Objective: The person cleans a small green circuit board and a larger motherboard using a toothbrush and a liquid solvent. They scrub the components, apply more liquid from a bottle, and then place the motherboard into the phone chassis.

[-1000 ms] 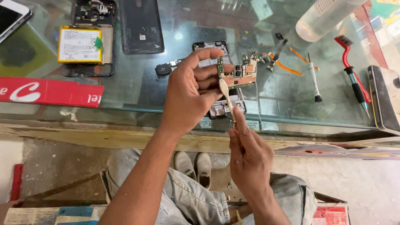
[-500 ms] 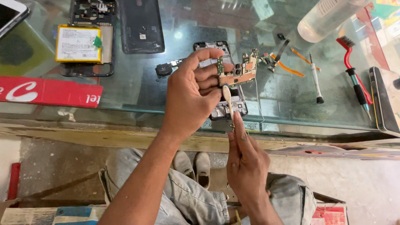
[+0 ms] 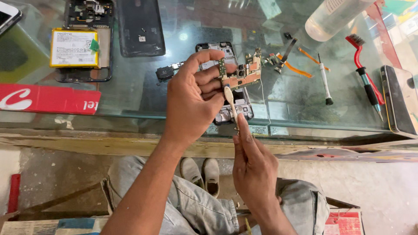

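Here, a small phone circuit board (image 3: 241,75), green and copper coloured, was held in the air above the near edge of the glass bench (image 3: 130,93). The left hand (image 3: 193,102) was grasping it between the thumb and the bent fingers. The right hand (image 3: 254,163) was pinched around the lower end of a cotton swab (image 3: 230,101), and the white tip of the swab was touching the lower left side of the board.

Directly under the board, a phone frame (image 3: 226,111) without its cover lay on the glass. To the right of it were some orange flex cables (image 3: 300,67), a thin screwdriver (image 3: 324,82) with a white handle, and a red brush (image 3: 363,72) with a black grip. A clear plastic bottle (image 3: 333,17) lay near the far right corner, and 1 phone (image 3: 398,100) rested at the right edge.

Toward the far left corner lay an opened phone with a yellow-edged battery (image 3: 73,48) and a black back cover (image 3: 140,27). A red strip (image 3: 48,100) lay along the near left edge.
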